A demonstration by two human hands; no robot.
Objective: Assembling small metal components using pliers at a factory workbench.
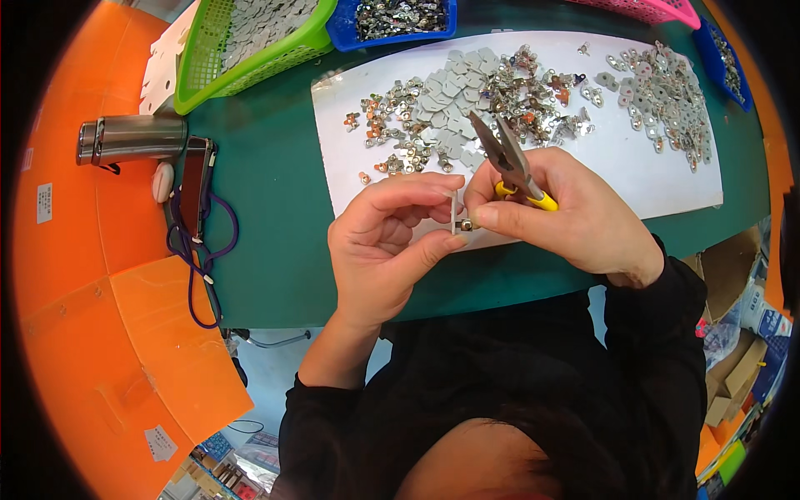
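Note:
My left hand [392,233] is closed, thumb and fingertips pinching a thin grey plate [453,213] that stands edge-on to me. Against the plate's lower right side sits a small shiny metal piece [467,225], at the tips of my right thumb and forefinger. Pliers [512,158] with yellow handles rest in my right hand [575,204], their jaws apart and pointing up and away. Both hands are close together over the near edge of a white sheet [667,193]. Beyond them lie a heap of grey plates [450,96] and a heap of small metal pieces [533,87].
Assembled-looking plates with metal bits [667,100] lie at the sheet's right. A green basket [196,62], blue trays [396,42] and a pink basket [667,10] line the far side. On the left are a steel flask [137,140] and a phone [196,183] with a purple cord.

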